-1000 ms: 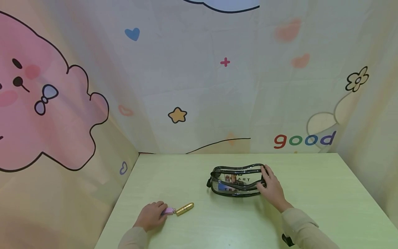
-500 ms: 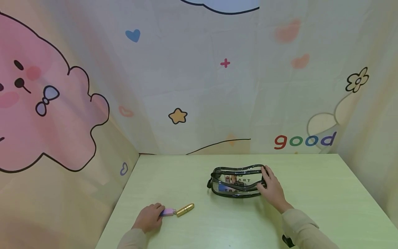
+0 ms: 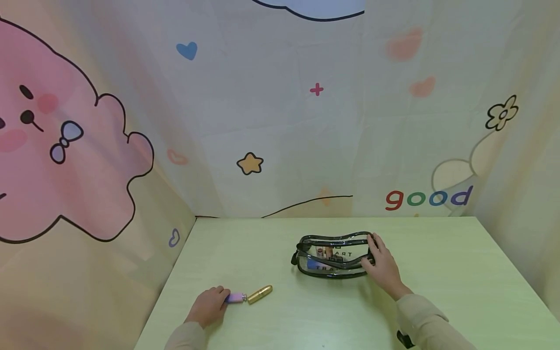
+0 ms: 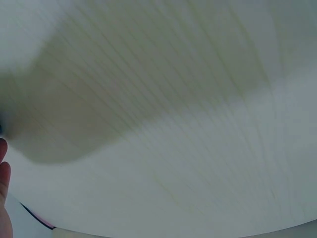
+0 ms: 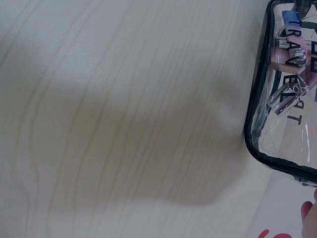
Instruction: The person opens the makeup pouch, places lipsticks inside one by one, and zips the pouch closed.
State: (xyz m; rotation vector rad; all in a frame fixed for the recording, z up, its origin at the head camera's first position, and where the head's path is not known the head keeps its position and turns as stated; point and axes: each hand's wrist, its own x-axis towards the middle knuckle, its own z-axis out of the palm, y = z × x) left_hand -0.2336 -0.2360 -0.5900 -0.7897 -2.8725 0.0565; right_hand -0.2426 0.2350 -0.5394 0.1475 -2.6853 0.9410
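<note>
Lilac tube (image 3: 236, 298) pinched in my left hand (image 3: 207, 306) — best lifted clear of the gold tube (image 3: 260, 294); my right hand (image 3: 385, 270) grips the pouch (image 3: 336, 263).

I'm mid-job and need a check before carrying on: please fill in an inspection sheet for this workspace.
Surface: pale table with faint wood grain; hand shadows fall on it.
Job's things: purple tube under the left fingers; gold tube at its silver end, joined or not unclear; clear pouch with black trim, small items inside.
Clutter: black object by the right sleeve, identity unclear.
Hands: left hand grips the purple tube; right hand holds the pouch's right end.
Cables: nothing seen.
Surroundings: cartoon-printed curtain behind.
</note>
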